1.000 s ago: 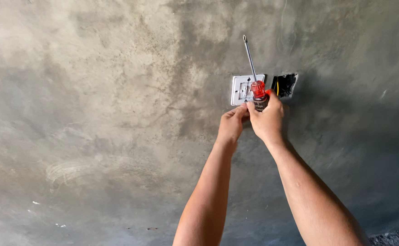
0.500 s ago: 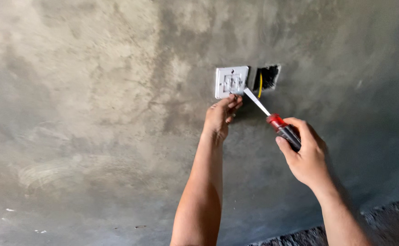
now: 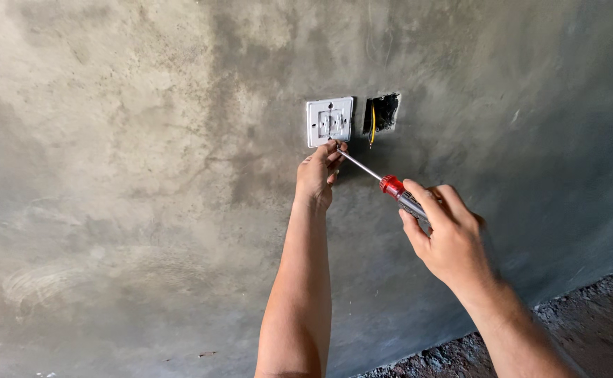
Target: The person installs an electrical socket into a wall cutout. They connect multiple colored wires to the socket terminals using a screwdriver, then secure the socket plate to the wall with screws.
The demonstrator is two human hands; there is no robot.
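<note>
Both arms raised — left hand (image 3: 318,172) at socket plate (image 3: 329,121), right hand (image 3: 448,236) w/ screwdriver (image 3: 383,181).

Both arms reach up; the left hand (image 3: 318,173) is curled, fingertips apparently pinched, and the right hand (image 3: 448,234) is fisted.

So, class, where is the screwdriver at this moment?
In the head view, the screwdriver is right of centre, gripped by the right hand; its tip points up-left to the left hand, just below the white socket.

Grey cement wall (image 3: 145,175); white socket plate (image 3: 329,121) mounted; open box hole (image 3: 382,113) beside.
</note>
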